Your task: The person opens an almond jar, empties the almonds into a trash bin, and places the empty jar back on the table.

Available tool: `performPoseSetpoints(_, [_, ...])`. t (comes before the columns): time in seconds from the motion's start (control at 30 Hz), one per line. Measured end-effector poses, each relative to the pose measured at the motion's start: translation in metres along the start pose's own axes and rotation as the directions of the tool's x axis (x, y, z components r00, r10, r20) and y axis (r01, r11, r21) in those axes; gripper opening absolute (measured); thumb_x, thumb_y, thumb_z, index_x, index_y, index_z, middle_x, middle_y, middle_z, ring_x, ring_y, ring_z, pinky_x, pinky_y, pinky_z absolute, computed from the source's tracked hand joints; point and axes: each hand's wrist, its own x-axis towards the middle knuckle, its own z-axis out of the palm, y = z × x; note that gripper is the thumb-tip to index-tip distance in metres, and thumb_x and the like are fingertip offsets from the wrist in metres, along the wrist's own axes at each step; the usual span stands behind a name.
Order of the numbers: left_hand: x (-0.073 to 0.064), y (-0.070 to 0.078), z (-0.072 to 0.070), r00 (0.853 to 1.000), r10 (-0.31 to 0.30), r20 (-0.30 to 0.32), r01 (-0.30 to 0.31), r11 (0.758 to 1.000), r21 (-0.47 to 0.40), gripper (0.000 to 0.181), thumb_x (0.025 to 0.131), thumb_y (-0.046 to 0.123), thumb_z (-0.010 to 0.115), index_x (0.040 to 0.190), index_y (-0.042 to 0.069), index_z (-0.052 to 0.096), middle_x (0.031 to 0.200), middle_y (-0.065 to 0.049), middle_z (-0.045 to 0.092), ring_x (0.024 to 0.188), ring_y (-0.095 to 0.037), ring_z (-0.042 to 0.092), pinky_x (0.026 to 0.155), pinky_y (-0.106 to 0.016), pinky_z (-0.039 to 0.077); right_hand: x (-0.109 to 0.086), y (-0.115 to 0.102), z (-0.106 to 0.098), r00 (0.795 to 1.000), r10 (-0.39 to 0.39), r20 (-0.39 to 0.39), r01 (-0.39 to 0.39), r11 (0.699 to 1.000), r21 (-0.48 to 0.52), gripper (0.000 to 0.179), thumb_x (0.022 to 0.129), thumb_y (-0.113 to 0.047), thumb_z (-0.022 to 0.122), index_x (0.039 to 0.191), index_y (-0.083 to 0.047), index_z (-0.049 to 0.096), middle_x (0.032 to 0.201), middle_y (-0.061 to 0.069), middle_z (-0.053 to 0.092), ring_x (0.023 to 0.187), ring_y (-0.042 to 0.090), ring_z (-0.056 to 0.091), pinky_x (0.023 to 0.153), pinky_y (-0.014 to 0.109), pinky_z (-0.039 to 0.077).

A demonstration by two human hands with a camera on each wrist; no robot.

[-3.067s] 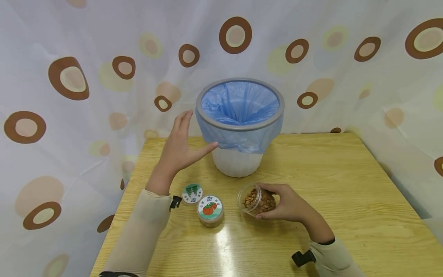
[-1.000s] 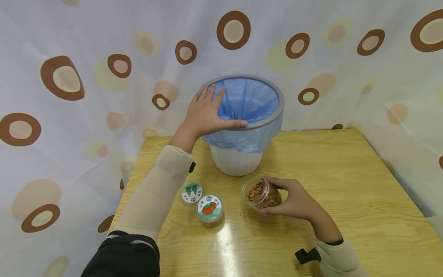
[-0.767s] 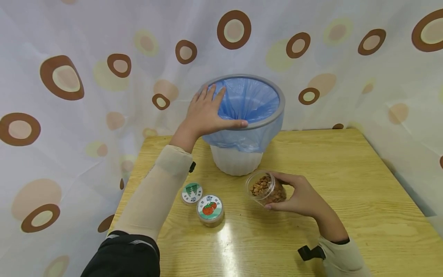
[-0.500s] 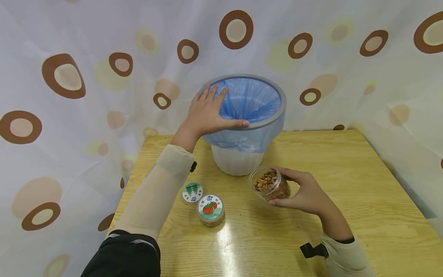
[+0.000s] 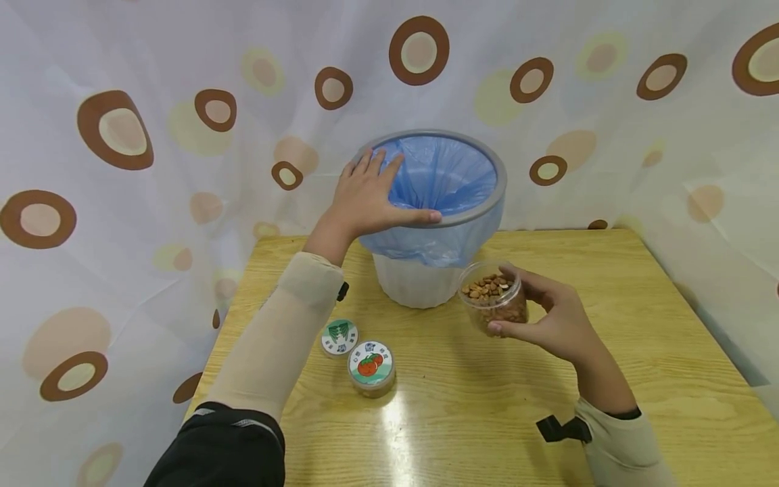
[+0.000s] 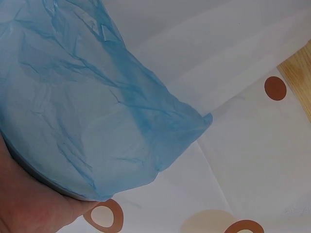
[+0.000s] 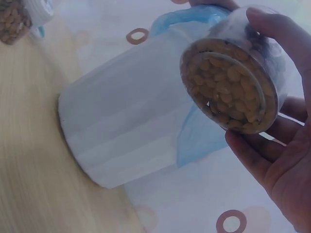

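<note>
In the head view my left hand (image 5: 365,203) rests on the grey rim of a white trash can (image 5: 414,284). Its fingers are straight and spread, and the thumb lies along the front rim. A blue bag (image 5: 450,169) lines the can and folds down outside it. My right hand (image 5: 556,314) grips a clear plastic jar (image 5: 496,314) of almonds, lidless, held up near the can's right front side. In the right wrist view the almonds show through the jar's bottom (image 7: 228,90), with fingers and thumb around its side.
On the table (image 5: 584,379) lie a round lid (image 5: 339,337) with a green vegetable picture and, touching or close beside it, a lidded jar (image 5: 371,368) with a tomato label. A white spotted sheet (image 5: 201,54) hangs behind and at both sides.
My left hand has moved from beside the can onto its rim. The right hand has lifted the almond jar up and rightward, turning its mouth from sideways to more upright.
</note>
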Motion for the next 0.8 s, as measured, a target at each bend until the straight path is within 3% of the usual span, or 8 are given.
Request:
performPoseSetpoints(0.13, [0.001,-0.002,-0.002,1.0,-0.004,-0.001,0.004,1.0,0.008,0.13,0.074,0.097,0.058,0.173,0.027,0.012,0.18,-0.011,0.009,0.168,-0.034,0.001,0.135,-0.057,0.003,0.011,-0.008,-0.008,0.998,0.035,-0.045,-0.033,0.999,0.037,0.088,0.069,0.014,0.092,0.148,-0.01,0.063,0.133,-0.015,0.071,0.111,0.0,0.07,0.092,0.012,0.055])
performPoseSetpoints(0.4, [0.0,-0.001,-0.003,1.0,-0.009,0.006,0.009,1.0,-0.002,0.13,0.074,0.097,0.058,0.173,0.026,0.012,0.18,-0.01,0.008,0.168,-0.032,0.001,0.135,-0.057,0.003,0.025,-0.022,-0.029,0.99,0.103,-0.095,-0.102,0.995,0.015,0.077,0.078,0.009,0.089,0.148,-0.01,0.064,0.125,-0.021,0.072,0.103,-0.001,0.073,0.084,0.011,0.056])
performPoseSetpoints(0.8, [0.001,0.001,0.0,1.0,-0.007,0.009,0.007,1.0,0.017,0.129,0.075,0.096,0.059,0.173,0.026,0.013,0.18,-0.01,0.011,0.168,-0.033,0.005,0.134,-0.059,0.005,0.055,-0.041,-0.051,0.981,0.127,-0.147,-0.126,0.992,0.017,0.066,0.082,0.006,0.087,0.144,-0.008,0.067,0.116,-0.012,0.075,0.099,0.004,0.075,0.081,0.013,0.058])
